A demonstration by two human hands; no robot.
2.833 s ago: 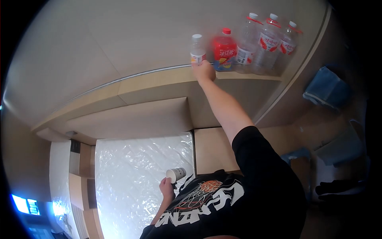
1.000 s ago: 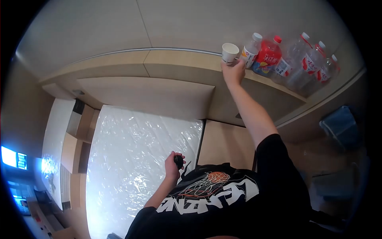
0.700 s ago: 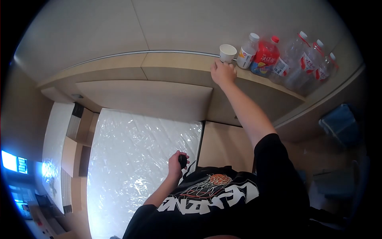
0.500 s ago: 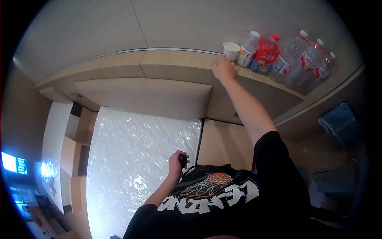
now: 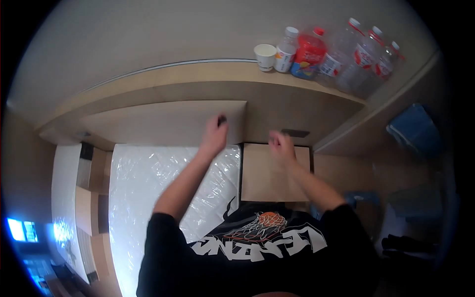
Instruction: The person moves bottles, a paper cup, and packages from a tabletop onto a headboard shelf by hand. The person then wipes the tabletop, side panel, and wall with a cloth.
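My left hand [image 5: 215, 136] is raised in front of the padded headboard, its fingers closed around a small black object [image 5: 221, 120]. What that object is cannot be made out. Over the bedside cabinet top [image 5: 262, 183], my right hand [image 5: 282, 147] is blurred, with its fingers curled together; anything inside them is too smeared to name. A white paper cup [image 5: 265, 58] stands upright on the wooden ledge, apart from both hands. Beside it are a white-capped bottle [image 5: 286, 51], a red bottle [image 5: 309, 54] and several clear plastic bottles [image 5: 363, 57].
A mattress [image 5: 148, 183] in shiny plastic wrap lies to the left, below the headboard [image 5: 183, 119]. The ledge [image 5: 198, 73] runs along the wall behind it. A dark outlet panel [image 5: 296, 133] is set beneath the ledge, and a blue item [image 5: 414, 129] hangs at the right.
My right hand has left the paper cup and come down toward the cabinet. My left hand has risen from my chest with the black object. The cup remains on the ledge.
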